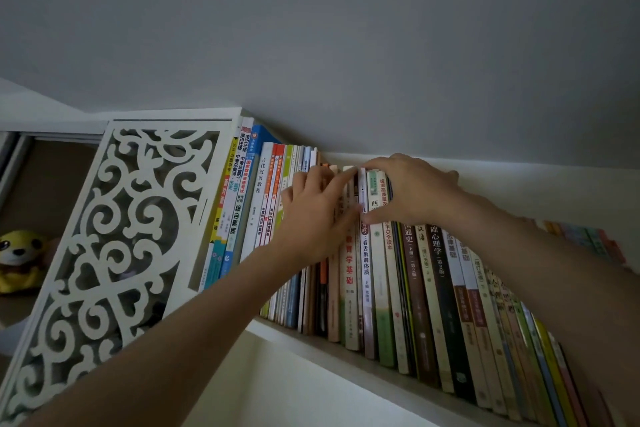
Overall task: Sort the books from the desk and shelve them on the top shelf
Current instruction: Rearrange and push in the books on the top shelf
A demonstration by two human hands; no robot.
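Observation:
A long row of upright books (426, 281) fills the white top shelf (311, 340), spines facing me. My left hand (315, 215) presses flat against the spines left of the middle, fingers spread. My right hand (412, 191) reaches over the tops of the books; its thumb and fingers pinch a thin white-spined book (365, 260) in the row. The upper part of that spine is hidden behind my hands. Both forearms stretch up from below.
A white carved fretwork side panel (114, 236) closes the shelf's left end. Tall workbooks (235, 204) lean against it. A yellow plush toy (20, 260) sits in a compartment at far left. The grey ceiling hangs close above the books.

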